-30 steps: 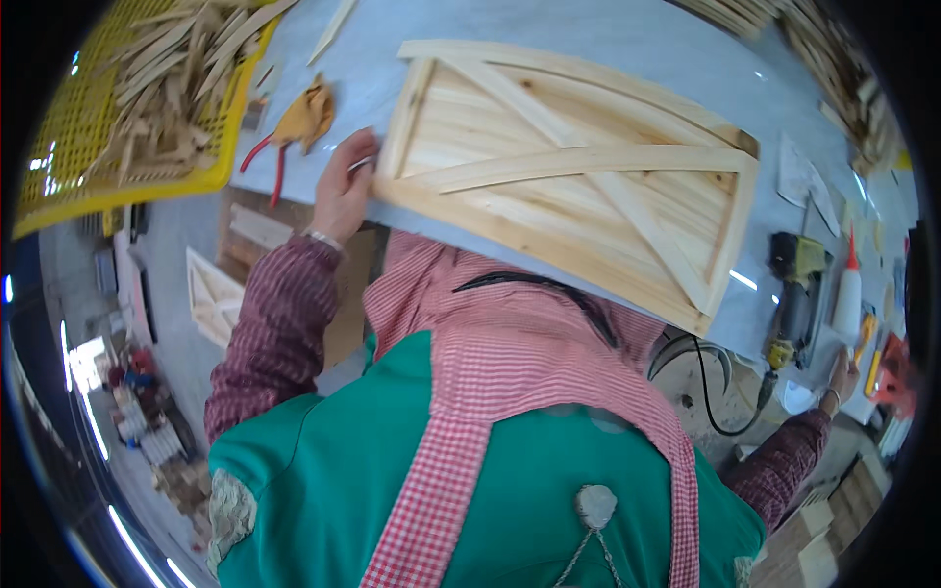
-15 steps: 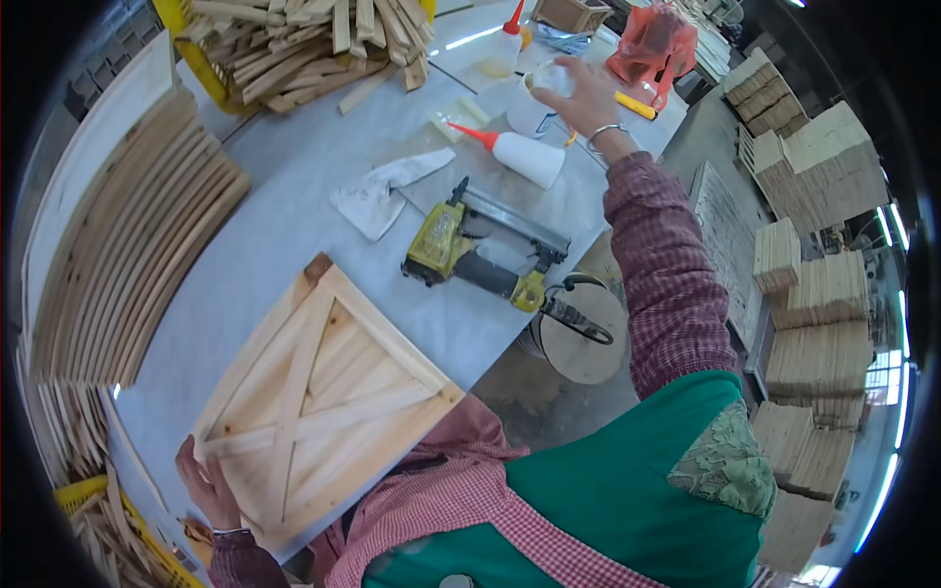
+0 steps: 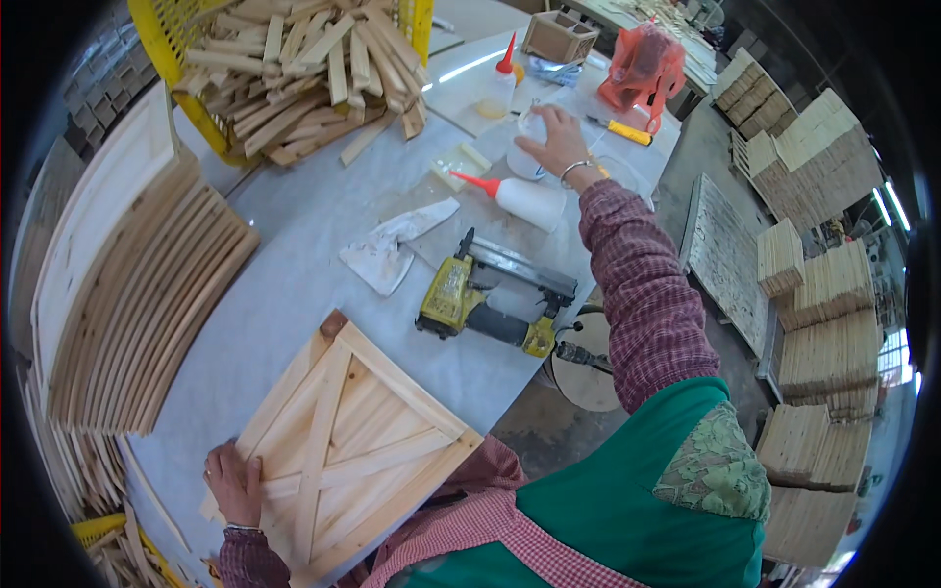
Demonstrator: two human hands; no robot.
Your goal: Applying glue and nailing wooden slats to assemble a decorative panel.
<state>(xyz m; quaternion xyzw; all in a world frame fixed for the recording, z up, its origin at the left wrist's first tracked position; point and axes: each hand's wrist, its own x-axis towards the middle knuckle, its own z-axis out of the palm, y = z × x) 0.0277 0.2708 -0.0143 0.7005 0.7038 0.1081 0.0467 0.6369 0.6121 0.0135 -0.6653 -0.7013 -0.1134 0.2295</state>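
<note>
A square light-wood panel (image 3: 382, 421) with crossed slats and a raised frame lies on the near part of the table. My left hand (image 3: 235, 483) grips its left edge, thumb over the top. Farther off, my right hand (image 3: 559, 142) has thumb and fingers around the top of a white tub (image 3: 526, 162), partly hiding it. Just nearer, a white glue bottle (image 3: 530, 202) with a red nozzle lies on its side. A yellow-and-black nail gun (image 3: 495, 299) rests between this bottle and the panel. Left of the gun is a crumpled white cloth (image 3: 392, 245).
Curved wooden pieces (image 3: 147, 314) stand stacked at the left. A yellow crate (image 3: 419, 29) heaped with wood strips sits at the far left. Another red-nozzled bottle (image 3: 497, 93), a red plastic bag (image 3: 642, 73) and a yellow-handled tool (image 3: 629, 132) are at the far end. Board stacks (image 3: 823, 363) line the right.
The view has shifted, so the table's things appear lower. My right hand has come down and left onto the tub's top. My left hand has slid farther along the panel's edge.
</note>
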